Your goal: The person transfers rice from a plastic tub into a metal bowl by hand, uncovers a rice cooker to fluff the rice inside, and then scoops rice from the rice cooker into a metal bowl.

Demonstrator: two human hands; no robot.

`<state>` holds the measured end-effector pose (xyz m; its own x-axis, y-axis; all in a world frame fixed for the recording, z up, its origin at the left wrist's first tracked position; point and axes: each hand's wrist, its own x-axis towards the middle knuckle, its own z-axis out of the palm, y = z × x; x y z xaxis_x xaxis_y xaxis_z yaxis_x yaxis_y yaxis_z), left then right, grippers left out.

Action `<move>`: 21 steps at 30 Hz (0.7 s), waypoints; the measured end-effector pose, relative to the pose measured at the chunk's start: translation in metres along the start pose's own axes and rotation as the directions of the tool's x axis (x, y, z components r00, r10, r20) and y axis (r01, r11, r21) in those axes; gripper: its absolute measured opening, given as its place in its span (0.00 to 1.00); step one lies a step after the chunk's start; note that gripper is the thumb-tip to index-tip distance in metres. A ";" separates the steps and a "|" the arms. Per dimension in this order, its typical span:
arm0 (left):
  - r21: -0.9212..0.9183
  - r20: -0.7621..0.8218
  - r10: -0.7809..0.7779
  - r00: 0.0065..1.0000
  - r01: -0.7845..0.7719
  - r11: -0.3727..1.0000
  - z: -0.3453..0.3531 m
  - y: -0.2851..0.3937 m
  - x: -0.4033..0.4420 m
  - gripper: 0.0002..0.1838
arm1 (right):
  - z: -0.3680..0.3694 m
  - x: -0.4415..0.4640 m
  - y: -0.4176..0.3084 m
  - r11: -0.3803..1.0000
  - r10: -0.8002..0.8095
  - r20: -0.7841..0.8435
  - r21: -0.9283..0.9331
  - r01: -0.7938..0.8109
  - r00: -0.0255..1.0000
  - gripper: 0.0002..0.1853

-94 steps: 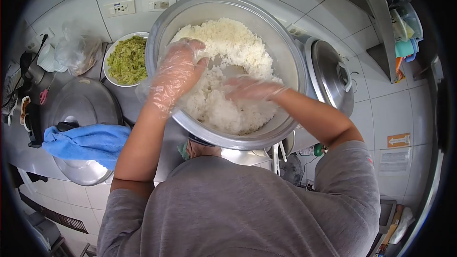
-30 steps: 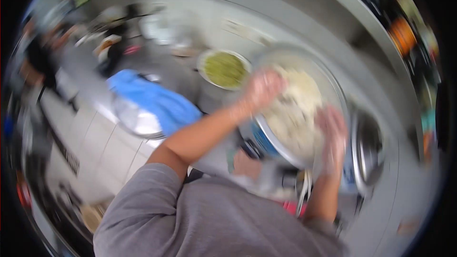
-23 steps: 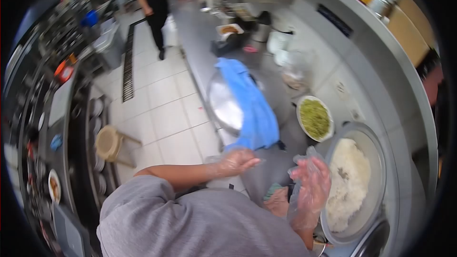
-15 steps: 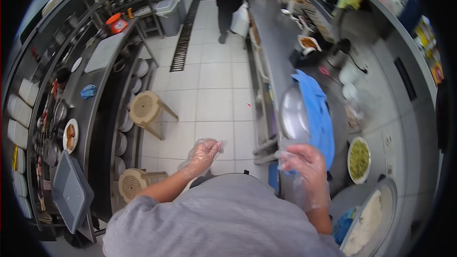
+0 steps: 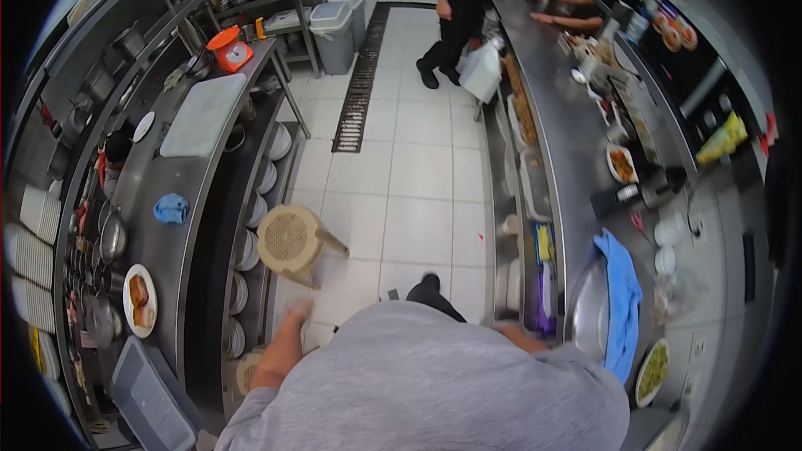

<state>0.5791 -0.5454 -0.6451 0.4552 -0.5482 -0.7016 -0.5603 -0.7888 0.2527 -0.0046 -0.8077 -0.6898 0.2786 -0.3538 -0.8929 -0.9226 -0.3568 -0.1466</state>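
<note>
My left hand [image 5: 297, 314] hangs low at my left side, just below a beige plastic stool [image 5: 288, 238]; it is smeared by motion and its fingers are unclear. On my right, part of my right hand or wrist [image 5: 521, 337] shows past my grey shirt, near the shelf under the right counter, its fingers hidden. A blue cloth [image 5: 619, 305] lies over a round metal lid [image 5: 590, 309] on that counter. Behind it stands a white dish of green food [image 5: 652, 372]. The rim of the large rice pot [image 5: 668, 433] shows at the bottom right.
Tiled floor [image 5: 418, 169] runs ahead between two steel counters, with a drain grate [image 5: 361, 88]. A co-worker in black [image 5: 461, 12] stands at the far right counter. The left counter holds a plate of food [image 5: 139, 301], a blue rag [image 5: 170, 209] and a grey tub [image 5: 152, 397].
The view has swung left from the rice pot to the aisle. My hands have left the rice and dropped to my sides. The co-worker's legs are now apart.
</note>
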 end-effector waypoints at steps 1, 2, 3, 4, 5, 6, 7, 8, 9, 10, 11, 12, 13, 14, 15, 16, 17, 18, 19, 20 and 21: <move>0.024 0.126 -0.161 0.979 0.159 0.987 0.013 -0.029 0.007 0.23 | -0.013 0.002 0.006 0.999 -0.044 -0.028 0.016 0.045 0.999 0.14; 0.112 0.224 -0.232 0.947 0.212 0.971 0.029 -0.061 0.006 0.23 | -0.030 0.012 0.010 0.997 -0.069 -0.045 0.038 0.071 0.997 0.14; 0.152 0.302 -0.285 0.910 0.249 0.957 0.039 -0.081 0.005 0.23 | -0.053 0.024 0.016 0.995 -0.084 -0.059 0.055 0.087 0.995 0.14; 0.141 0.364 -0.327 0.872 0.296 0.945 0.039 -0.087 0.003 0.23 | -0.081 0.040 0.017 0.993 -0.083 -0.071 0.073 0.088 0.994 0.14; 0.116 0.420 -0.364 0.831 0.349 0.930 0.033 -0.088 0.003 0.23 | -0.111 0.055 0.022 0.992 -0.085 -0.083 0.083 0.092 0.993 0.14; 0.081 0.455 -0.385 0.803 0.394 0.916 0.022 -0.082 0.006 0.23 | -0.147 0.069 0.026 0.993 -0.098 -0.097 0.062 0.104 0.990 0.14; 0.039 0.473 -0.387 0.792 0.420 0.907 0.006 -0.070 0.013 0.24 | -0.182 0.088 0.025 0.992 -0.107 -0.110 0.051 0.114 0.988 0.14; -0.003 0.464 -0.370 0.804 0.420 0.908 -0.010 -0.053 0.030 0.24 | -0.224 0.108 0.017 0.989 -0.140 -0.131 0.018 0.144 0.981 0.14; -0.036 0.434 -0.347 0.832 0.401 0.916 -0.027 -0.037 0.051 0.24 | -0.269 0.132 0.008 0.978 -0.209 -0.159 -0.052 0.203 0.965 0.14; -0.060 0.387 -0.317 0.866 0.367 0.928 -0.043 -0.019 0.078 0.24 | -0.323 0.152 -0.010 0.945 -0.316 -0.198 -0.149 0.290 0.928 0.14; -0.079 0.320 -0.282 0.904 0.322 0.943 -0.066 0.002 0.108 0.24 | -0.385 0.177 -0.039 0.868 -0.471 -0.243 -0.297 0.397 0.848 0.15; -0.100 0.240 -0.243 0.940 0.273 0.957 -0.091 0.023 0.142 0.25 | -0.442 0.200 -0.071 0.774 -0.603 -0.289 -0.436 0.459 0.744 0.15; -0.117 0.151 -0.198 0.969 0.216 0.969 -0.121 0.044 0.174 0.25 | -0.507 0.260 -0.130 0.984 0.172 -0.240 0.086 -0.155 0.955 0.16; -0.128 0.050 -0.147 0.988 0.152 0.980 -0.151 0.062 0.204 0.25 | -0.569 0.296 -0.169 0.974 -0.108 -0.468 -0.227 -0.001 0.877 0.12; -0.162 -0.070 -0.082 0.994 0.070 0.984 -0.176 0.077 0.227 0.25 | -0.618 0.400 -0.183 0.858 -0.442 -0.556 -0.491 0.151 0.704 0.10; -0.187 -0.194 -0.021 0.981 -0.016 0.982 -0.205 0.091 0.258 0.25 | -0.664 0.500 -0.196 0.658 -0.710 -0.561 -0.745 0.114 0.426 0.10; -0.205 -0.200 -0.029 0.979 -0.013 0.979 -0.245 0.112 0.278 0.25 | -0.742 0.421 -0.281 0.533 -0.817 -0.423 -0.813 0.234 0.392 0.09; -0.346 -0.162 -0.125 0.979 0.062 0.936 -0.300 0.143 0.284 0.24 | -0.790 0.385 -0.349 0.398 -0.904 -0.352 -0.901 0.175 0.243 0.08; -0.474 -0.116 -0.210 0.971 0.132 0.871 -0.340 0.159 0.298 0.23 | -0.826 0.368 -0.411 0.671 -0.735 -0.588 -0.557 0.490 0.338 0.09; -0.480 -0.124 -0.209 0.970 0.126 0.868 -0.354 0.150 0.337 0.23 | -0.851 0.357 -0.459 0.745 -0.505 -0.690 -0.045 0.665 0.518 0.10; -0.261 -0.298 0.009 0.955 -0.091 0.961 -0.360 0.130 0.385 0.22 | -0.868 0.341 -0.494 0.746 -0.504 -0.694 -0.048 0.665 0.515 0.10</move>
<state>0.9314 -0.9592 -0.6427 0.6355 -0.6134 -0.4689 -0.3993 -0.7809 0.4803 0.7777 -1.5020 -0.5522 0.7931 -0.6023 -0.0903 -0.4898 -0.5427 -0.6823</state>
